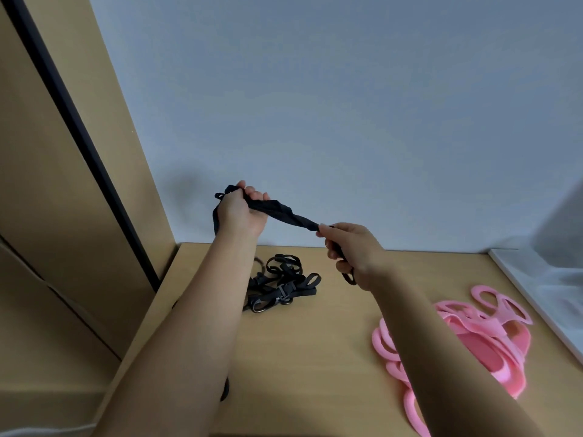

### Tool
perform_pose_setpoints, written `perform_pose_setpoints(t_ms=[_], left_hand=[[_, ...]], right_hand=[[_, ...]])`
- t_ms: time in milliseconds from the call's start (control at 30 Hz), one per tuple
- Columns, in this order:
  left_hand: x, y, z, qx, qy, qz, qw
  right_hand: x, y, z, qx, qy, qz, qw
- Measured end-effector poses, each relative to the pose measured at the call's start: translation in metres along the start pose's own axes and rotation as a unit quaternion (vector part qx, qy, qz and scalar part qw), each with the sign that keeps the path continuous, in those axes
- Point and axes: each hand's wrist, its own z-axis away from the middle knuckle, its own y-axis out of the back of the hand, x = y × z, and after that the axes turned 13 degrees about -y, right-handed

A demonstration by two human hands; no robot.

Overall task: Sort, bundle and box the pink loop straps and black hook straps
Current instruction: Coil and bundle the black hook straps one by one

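Forearms (195,342) are raised from the bottom edge. At centre, fingers (255,195) of the left hand (239,216) are curled round one end of a black bundle (284,211); the other end is pinched by the right hand (353,247), so it is held taut, probably for twisting or tying. Loose black straps (280,285) are left below on the table (315,357), pink straps (492,342) kept apart at lower right.

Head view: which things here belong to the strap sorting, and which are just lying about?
Part of the job:
black straps stretched between the left hand and right hand
loose black strap pile below them
pink loop straps heaped at right

Just there:
wooden table
white slab at the right edge
tan side panel
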Motion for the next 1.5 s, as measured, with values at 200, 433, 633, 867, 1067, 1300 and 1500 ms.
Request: perform_pose_setpoints(t_ms=[200, 433, 633, 867, 1067, 1300, 1500], left_hand=[[0.006, 0.012, 0.002, 0.000, 0.021, 0.059, 0.998], [0.006, 0.029, 0.011, 0.024, 0.011, 0.080, 0.996], [-0.027, 0.067, 0.024, -0.097, 0.285, -0.165, 0.939], [-0.017, 0.029, 0.041, -0.197, 0.267, -0.556, 0.762], [-0.020, 0.002, 0.041, -0.244, -0.143, -0.573, 0.769], [-0.035, -0.018, 0.047, -0.361, -0.085, -0.583, 0.723], [-0.026, -0.016, 0.024, -0.303, -0.166, -0.614, 0.710]], right_hand=[[0.000, 0.009, 0.000, 0.073, -0.022, 0.065, 0.995], [-0.015, 0.029, -0.002, 0.105, 0.017, 0.024, 0.994], [-0.052, 0.025, -0.003, 0.068, 0.112, 0.211, 0.969], [-0.073, 0.015, -0.007, 0.063, 0.147, 0.342, 0.926], [-0.074, 0.011, -0.003, 0.032, 0.166, 0.378, 0.910], [-0.096, 0.007, 0.017, 0.029, 0.267, 0.284, 0.920], [-0.103, 0.050, 0.011, 0.106, 0.233, 0.064, 0.964]])
